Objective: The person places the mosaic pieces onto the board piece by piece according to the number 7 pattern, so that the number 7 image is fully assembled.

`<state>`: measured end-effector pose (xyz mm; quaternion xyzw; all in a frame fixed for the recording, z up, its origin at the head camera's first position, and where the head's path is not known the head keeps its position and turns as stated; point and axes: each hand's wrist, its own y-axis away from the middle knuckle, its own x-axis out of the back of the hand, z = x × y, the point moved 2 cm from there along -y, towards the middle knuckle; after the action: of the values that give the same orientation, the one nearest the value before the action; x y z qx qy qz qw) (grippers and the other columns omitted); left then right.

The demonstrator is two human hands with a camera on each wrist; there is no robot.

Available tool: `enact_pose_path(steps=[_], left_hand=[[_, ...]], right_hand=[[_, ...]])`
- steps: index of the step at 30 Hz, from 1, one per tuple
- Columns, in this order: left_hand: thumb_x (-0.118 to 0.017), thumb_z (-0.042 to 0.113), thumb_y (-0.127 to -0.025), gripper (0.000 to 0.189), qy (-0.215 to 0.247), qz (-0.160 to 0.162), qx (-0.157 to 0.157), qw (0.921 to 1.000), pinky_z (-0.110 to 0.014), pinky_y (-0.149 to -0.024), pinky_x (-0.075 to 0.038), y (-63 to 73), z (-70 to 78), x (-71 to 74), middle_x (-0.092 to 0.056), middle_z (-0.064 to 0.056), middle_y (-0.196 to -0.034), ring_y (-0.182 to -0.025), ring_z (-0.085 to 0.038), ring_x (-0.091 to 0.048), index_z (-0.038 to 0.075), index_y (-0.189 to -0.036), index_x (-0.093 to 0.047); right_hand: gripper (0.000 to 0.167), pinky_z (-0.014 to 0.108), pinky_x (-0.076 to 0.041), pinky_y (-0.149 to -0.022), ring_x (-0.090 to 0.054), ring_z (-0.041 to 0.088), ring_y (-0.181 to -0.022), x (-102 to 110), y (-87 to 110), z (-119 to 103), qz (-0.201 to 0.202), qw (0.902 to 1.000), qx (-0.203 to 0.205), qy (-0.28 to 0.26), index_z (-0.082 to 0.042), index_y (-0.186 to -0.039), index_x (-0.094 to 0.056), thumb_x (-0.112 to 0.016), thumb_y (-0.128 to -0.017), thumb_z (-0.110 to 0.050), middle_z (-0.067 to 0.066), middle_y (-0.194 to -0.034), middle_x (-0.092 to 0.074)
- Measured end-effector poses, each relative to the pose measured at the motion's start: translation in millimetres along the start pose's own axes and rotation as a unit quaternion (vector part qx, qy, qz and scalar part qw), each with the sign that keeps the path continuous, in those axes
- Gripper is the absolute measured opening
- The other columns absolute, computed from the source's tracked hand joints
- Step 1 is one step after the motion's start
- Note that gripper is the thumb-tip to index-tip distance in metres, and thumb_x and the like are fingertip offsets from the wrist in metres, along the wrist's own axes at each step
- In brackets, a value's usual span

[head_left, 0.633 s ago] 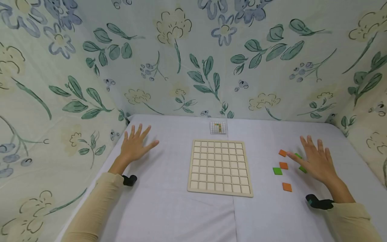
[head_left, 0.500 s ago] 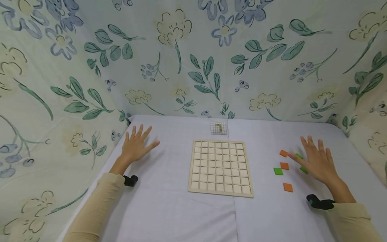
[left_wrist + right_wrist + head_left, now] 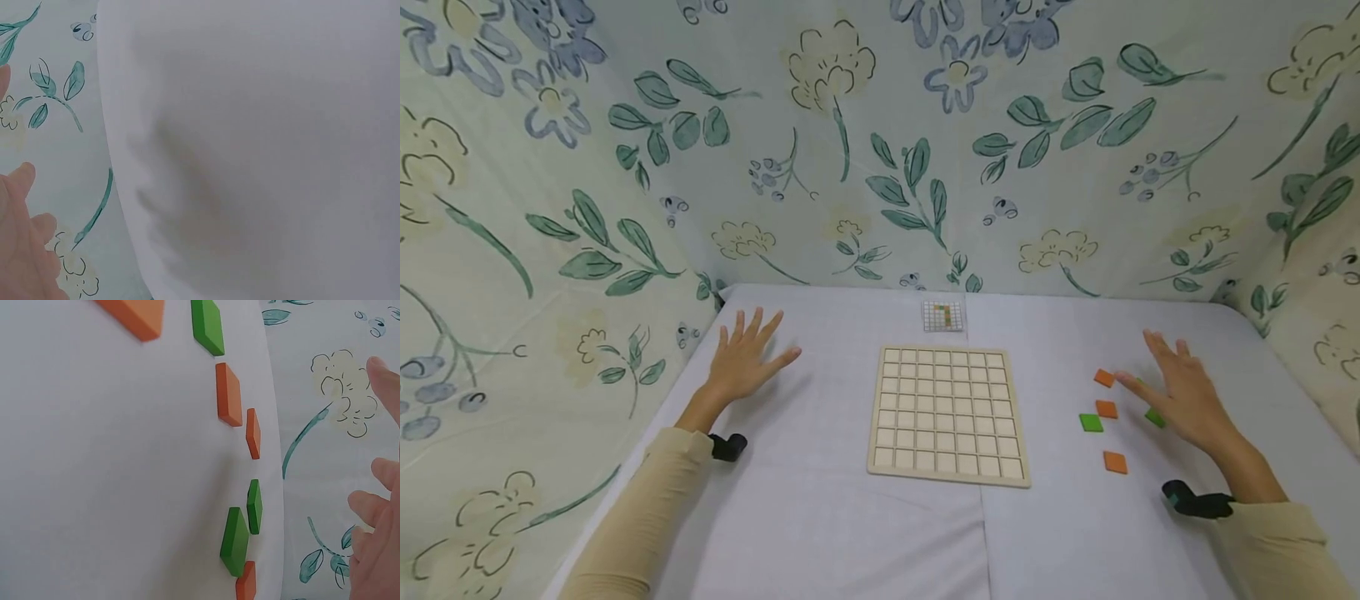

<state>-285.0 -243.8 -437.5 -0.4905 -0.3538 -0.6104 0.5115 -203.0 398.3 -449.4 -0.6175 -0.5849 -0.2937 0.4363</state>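
Note:
In the head view my left hand [image 3: 741,362] hovers over the left of the table, fingers spread and nothing in it. My right hand [image 3: 1187,408] is held above the square tiles on the right, its thumb reaching toward an orange tile [image 3: 1104,377]. Another orange tile [image 3: 1107,408], a green tile [image 3: 1092,422] and a nearer orange tile [image 3: 1116,462] lie left of that hand. A green tile [image 3: 1156,417] shows partly under it. The right wrist view shows a green tile [image 3: 235,540] and an orange tile [image 3: 247,581] along the bottom.
A pale wooden board [image 3: 947,417] with a square grid lies mid-table. Behind it is a small grid card [image 3: 942,317] with a green and orange pattern. Flower-printed cloth [image 3: 917,150] surrounds the white table [image 3: 820,517] at the back and sides.
My right hand has tilted, its fingers drawing closer together over the tiles. My left hand has shifted slightly right. The tiles and board lie as before.

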Motion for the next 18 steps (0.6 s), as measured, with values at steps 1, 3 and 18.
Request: enact_pose_path(steps=[1,3,18], left_hand=[[-0.041,0.075,-0.093,0.090,0.004,0.001,-0.002,1.0000,-0.061,-0.112,0.017,-0.3,1.3,-0.1,0.001,-0.014,-0.165,-0.148,-0.038,0.017,0.025,-0.162,-0.013],[-0.041,0.074,-0.093,0.089,0.009,0.002,-0.007,0.9999,-0.061,-0.112,0.017,-0.6,4.6,-1.0,0.001,-0.014,-0.165,-0.148,-0.038,0.017,0.025,-0.162,-0.013],[-0.040,0.075,-0.093,0.086,0.033,-0.004,-0.050,0.9982,-0.065,-0.114,0.007,2.5,50.3,-17.5,-0.007,-0.013,-0.166,-0.150,-0.038,0.008,0.029,-0.162,-0.016]], right_hand=[[0.091,0.068,0.013,-0.109,0.017,0.046,-0.146,0,0.5,-1,-0.002,0.9999,-0.001,-0.014,-0.002,-0.159,-0.002,-0.059,-0.100,-0.040,0.031,-0.160,-0.002],[0.089,0.073,0.010,-0.107,0.015,0.044,-0.147,1,1.7,-4,-0.006,0.9990,-0.004,-0.043,-0.006,-0.160,-0.001,-0.058,-0.100,-0.038,0.030,-0.161,-0.001],[0.074,0.071,-0.010,-0.110,-0.013,0.053,-0.144,4,18.7,-25,-0.014,0.9866,0.011,-0.162,-0.022,-0.162,-0.011,-0.057,-0.103,-0.026,0.029,-0.159,-0.020]])
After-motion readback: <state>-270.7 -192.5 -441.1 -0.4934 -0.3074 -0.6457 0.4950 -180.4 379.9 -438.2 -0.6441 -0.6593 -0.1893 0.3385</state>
